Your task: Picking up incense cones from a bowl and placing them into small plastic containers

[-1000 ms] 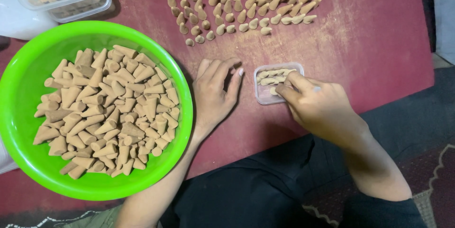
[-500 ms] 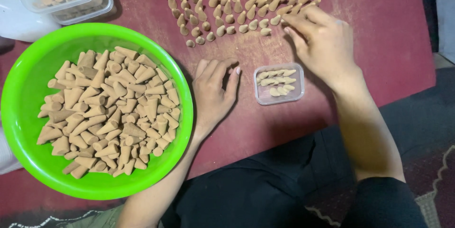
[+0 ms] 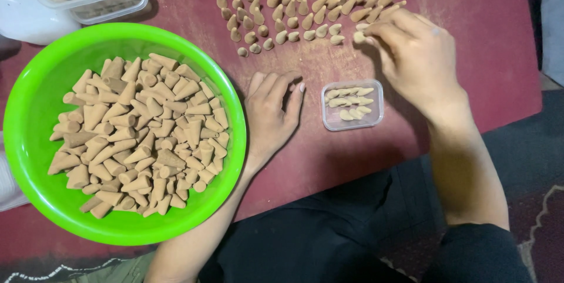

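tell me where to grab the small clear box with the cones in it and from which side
Pinch the small clear box across its two long outer walls, coming straight down from above. It lies flat and open-topped on the red table, cones loose inside, so keep fingers outside the rim. The left hand rests beside it.

Even, soft indoor light, fairly bright. Weak shadows fall toward 6 o'clock under the green bowl (image 3: 126, 136). Slight motion blur on the right hand (image 3: 414, 62). Corners dimmer, mild softness at edges.
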